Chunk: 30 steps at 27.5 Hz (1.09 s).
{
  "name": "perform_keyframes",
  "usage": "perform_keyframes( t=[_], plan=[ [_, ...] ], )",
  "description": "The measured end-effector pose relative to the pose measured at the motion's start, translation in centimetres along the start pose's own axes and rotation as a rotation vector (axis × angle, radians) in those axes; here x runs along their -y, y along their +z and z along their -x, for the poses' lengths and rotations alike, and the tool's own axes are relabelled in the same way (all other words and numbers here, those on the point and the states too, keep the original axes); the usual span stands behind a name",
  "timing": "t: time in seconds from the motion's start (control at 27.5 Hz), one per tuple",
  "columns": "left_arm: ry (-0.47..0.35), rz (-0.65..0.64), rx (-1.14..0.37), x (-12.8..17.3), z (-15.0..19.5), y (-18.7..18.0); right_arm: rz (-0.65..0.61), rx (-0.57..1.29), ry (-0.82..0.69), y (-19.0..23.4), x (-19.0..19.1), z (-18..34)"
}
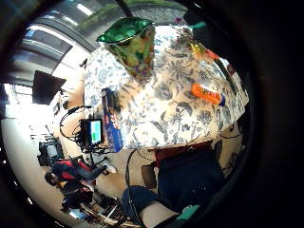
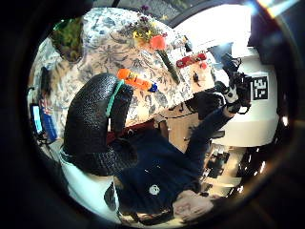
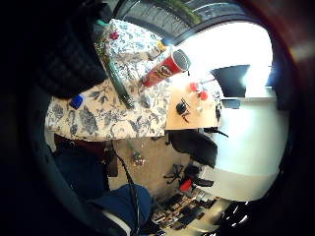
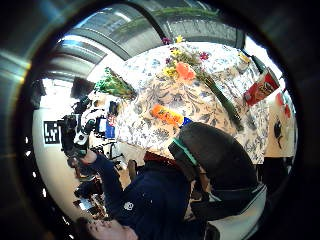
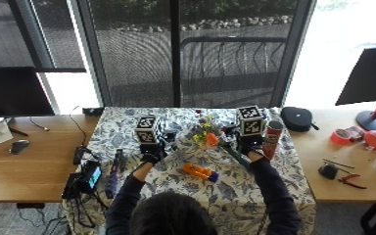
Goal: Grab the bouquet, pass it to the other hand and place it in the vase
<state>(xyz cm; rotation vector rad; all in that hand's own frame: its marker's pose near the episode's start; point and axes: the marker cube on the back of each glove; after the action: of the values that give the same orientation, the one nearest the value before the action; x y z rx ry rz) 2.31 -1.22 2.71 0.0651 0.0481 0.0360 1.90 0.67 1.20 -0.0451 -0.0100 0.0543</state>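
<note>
The bouquet [image 5: 207, 138], with orange, yellow and purple flowers and long green stems, lies on the floral tablecloth [image 5: 240, 188] in the middle of the table. My right hand [image 5: 250, 148] hovers over the stem ends, fingers relaxed and holding nothing; the stems [image 3: 118, 81] run past its fingers. My left hand [image 5: 152, 154] hangs above the cloth left of the bouquet, also holding nothing; its loosely curved thumb [image 2: 90, 124] shows in the left thumb side palm view. The green glass vase [image 1: 130, 42] stands upright on the cloth by my left hand.
An orange bottle with a blue cap [image 5: 199, 172] lies on the cloth in front of the bouquet. A red chips can [image 5: 272, 139] stands right of my right hand. A blue box [image 1: 111, 118] lies at the cloth's left edge, beside a small screen [image 5: 90, 177].
</note>
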Motion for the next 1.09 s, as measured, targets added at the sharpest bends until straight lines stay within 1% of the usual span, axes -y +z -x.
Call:
perform_keyframes(
  t=[0.15,0.33,0.47,0.62,0.87,0.95,1.05,1.09],
  plan=[
    [0.015,-0.007,0.020,-0.5,-1.4,0.7,0.001,0.004,0.019,0.0,-0.5,-0.7],
    [0.042,-0.016,0.021,-0.7,-1.9,0.5,0.007,0.035,0.055,-1.4,-1.5,-1.1],
    [0.062,-0.021,0.019,-1.4,-2.2,0.4,0.005,0.083,0.102,-1.2,-0.3,-2.4],
    [0.066,-0.039,0.028,-1.3,-2.1,0.8,0.034,0.135,0.156,-0.5,0.7,-3.8],
    [0.069,-0.044,0.029,-1.4,-1.8,1.0,0.095,0.218,0.287,4.0,4.9,-7.2],
    [0.064,-0.042,0.031,-1.5,-1.9,0.9,0.104,0.243,0.307,4.0,4.2,-7.0],
    [0.065,-0.050,0.030,-1.5,-2.1,0.8,0.095,0.289,0.319,2.8,1.8,-6.0],
    [0.067,-0.053,0.029,-1.5,-2.1,0.8,0.096,0.305,0.336,3.2,1.7,-6.1]
  ],
)
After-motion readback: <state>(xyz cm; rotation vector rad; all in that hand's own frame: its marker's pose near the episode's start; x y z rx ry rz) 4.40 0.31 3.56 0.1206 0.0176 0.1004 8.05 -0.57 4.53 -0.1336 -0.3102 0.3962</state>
